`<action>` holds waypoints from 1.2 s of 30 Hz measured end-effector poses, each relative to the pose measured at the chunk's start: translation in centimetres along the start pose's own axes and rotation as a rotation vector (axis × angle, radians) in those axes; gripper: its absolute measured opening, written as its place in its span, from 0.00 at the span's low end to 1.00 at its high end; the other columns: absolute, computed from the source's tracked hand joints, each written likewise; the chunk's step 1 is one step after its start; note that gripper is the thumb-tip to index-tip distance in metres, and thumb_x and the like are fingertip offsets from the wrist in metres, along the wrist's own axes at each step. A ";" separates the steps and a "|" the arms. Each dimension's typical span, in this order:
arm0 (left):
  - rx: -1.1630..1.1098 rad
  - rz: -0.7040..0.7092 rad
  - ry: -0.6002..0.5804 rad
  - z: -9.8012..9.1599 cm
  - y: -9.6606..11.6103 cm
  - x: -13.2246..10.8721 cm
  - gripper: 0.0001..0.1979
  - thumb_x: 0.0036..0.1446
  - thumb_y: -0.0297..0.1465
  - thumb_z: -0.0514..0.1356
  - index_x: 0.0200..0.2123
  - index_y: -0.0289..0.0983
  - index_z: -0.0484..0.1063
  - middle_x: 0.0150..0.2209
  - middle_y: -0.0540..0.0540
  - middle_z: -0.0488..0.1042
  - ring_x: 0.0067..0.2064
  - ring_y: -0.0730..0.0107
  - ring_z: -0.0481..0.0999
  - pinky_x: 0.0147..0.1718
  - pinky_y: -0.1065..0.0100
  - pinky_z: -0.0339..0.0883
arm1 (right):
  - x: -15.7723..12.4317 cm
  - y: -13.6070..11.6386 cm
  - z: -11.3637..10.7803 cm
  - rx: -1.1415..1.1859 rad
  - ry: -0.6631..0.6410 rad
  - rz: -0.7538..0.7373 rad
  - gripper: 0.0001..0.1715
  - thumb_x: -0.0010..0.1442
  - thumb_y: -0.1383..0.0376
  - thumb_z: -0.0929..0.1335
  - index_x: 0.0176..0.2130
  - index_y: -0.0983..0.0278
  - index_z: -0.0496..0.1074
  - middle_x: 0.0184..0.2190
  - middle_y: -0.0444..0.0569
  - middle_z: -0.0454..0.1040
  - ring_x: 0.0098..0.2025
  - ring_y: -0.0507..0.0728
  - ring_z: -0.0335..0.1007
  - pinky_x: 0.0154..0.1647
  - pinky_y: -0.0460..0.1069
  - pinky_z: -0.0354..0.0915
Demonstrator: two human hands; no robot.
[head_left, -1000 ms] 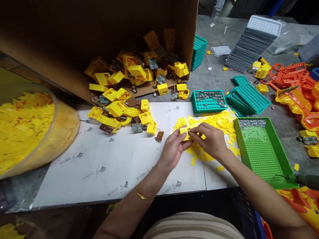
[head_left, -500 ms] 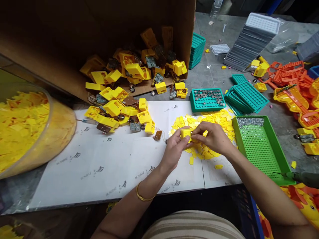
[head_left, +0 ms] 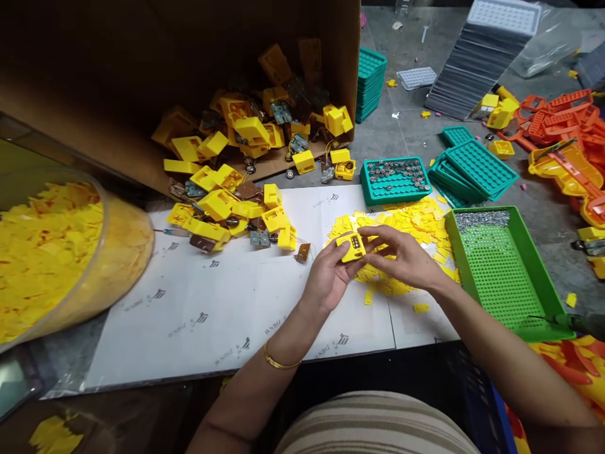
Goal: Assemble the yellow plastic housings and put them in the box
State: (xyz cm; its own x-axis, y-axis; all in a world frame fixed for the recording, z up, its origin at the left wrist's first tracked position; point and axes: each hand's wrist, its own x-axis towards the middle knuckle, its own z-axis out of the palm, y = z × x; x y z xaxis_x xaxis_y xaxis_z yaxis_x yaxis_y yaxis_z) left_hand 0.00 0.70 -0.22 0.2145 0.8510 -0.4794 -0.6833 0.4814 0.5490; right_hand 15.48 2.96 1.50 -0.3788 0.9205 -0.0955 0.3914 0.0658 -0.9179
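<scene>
My left hand (head_left: 327,271) grips a small yellow plastic case (head_left: 352,247) between thumb and fingers. The case is turned so that a slotted opening with dark and silvery parts inside faces up. On its right side, the thumb and forefinger of my right hand (head_left: 401,255) close on the edge of the case; whether a smaller piece sits between them I cannot make out. Beneath and behind both hands spreads a pile of flat yellow plastic pieces (head_left: 416,221). A teal tray (head_left: 394,197) holding several round button cells stands just beyond the pile.
Yellow cases with wires and circuit boards (head_left: 222,205) spill from a cardboard box (head_left: 350,75). At left stands a tub (head_left: 127,233) of yellow pieces. Right: a green perforated basket (head_left: 501,277) with small metal parts, a driver tool (head_left: 583,325), teal trays (head_left: 482,170) and orange parts (head_left: 562,116).
The yellow case has been turned, so its slotted opening now shows instead of the perforated face. My right fingers have spread somewhat along its edge. The whole view has shifted slightly.
</scene>
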 end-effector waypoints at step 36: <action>0.143 -0.071 -0.059 0.0 -0.1 -0.3 0.10 0.54 0.24 0.60 0.41 0.35 0.69 0.42 0.45 0.75 0.43 0.63 0.79 0.43 0.61 0.74 | -7.4 0.7 1.6 -0.894 0.038 0.014 0.13 0.65 0.63 0.59 0.37 0.63 0.71 0.40 0.54 0.72 0.33 0.56 0.72 0.20 0.47 0.52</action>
State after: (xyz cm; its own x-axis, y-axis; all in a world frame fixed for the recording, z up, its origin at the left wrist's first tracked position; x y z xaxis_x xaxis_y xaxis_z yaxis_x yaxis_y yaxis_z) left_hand -0.03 0.45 -0.14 0.3016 0.8228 -0.4817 -0.5598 0.5618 0.6091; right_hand 17.20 -4.48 0.92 -0.3468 0.9347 -0.0771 0.9092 0.3149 -0.2722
